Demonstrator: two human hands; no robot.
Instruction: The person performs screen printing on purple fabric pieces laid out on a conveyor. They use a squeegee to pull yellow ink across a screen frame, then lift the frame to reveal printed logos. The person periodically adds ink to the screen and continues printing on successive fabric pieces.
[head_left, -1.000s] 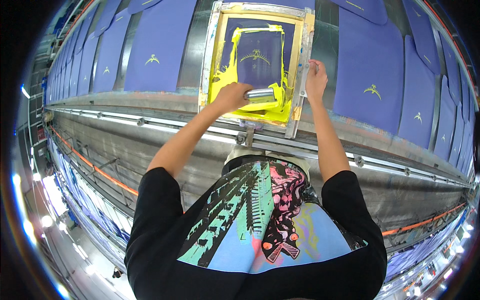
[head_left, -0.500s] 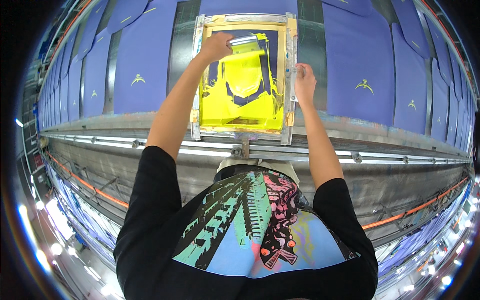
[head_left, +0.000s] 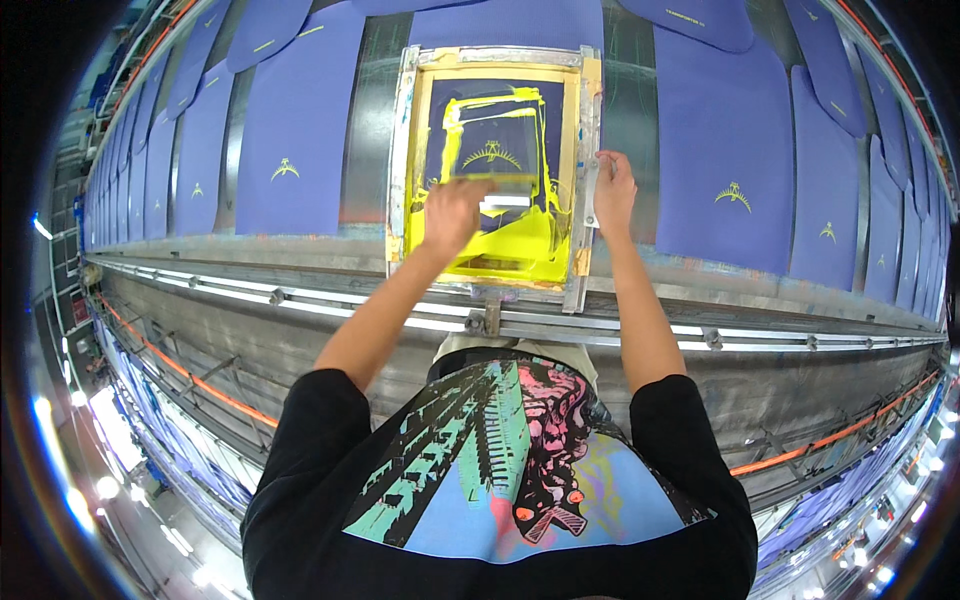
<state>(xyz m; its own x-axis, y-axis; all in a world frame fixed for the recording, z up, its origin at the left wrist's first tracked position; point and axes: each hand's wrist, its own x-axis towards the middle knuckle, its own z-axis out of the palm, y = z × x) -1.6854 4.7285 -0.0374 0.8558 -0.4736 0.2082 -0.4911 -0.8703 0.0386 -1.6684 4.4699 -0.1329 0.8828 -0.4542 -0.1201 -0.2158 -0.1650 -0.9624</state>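
Observation:
A screen-printing frame [head_left: 591,110] with taped inner edges lies across the blue fabric on the long table. My left hand [head_left: 455,215] is closed around a squeegee [head_left: 508,201] in the middle of the screen, slightly blurred by motion. Bright yellow ink [head_left: 535,250] pools at the near end of the mesh and streaks up both sides. A pointed arc emblem [head_left: 491,156] shows in the scraped mesh beyond the squeegee. At the frame's right side, my right hand [head_left: 614,195] grips the metal edge, fingers curled over it.
Blue fabric pieces, one at left [head_left: 300,130] and one at right [head_left: 720,150], carry small yellow emblems. More pieces continue along the table both ways. A metal rail [head_left: 370,307] with small stops runs along the near table edge, close to my body.
My left hand has drawn the squeegee from the far end of the screen toward me, and the emblem now shows behind it. My right hand keeps its place on the frame.

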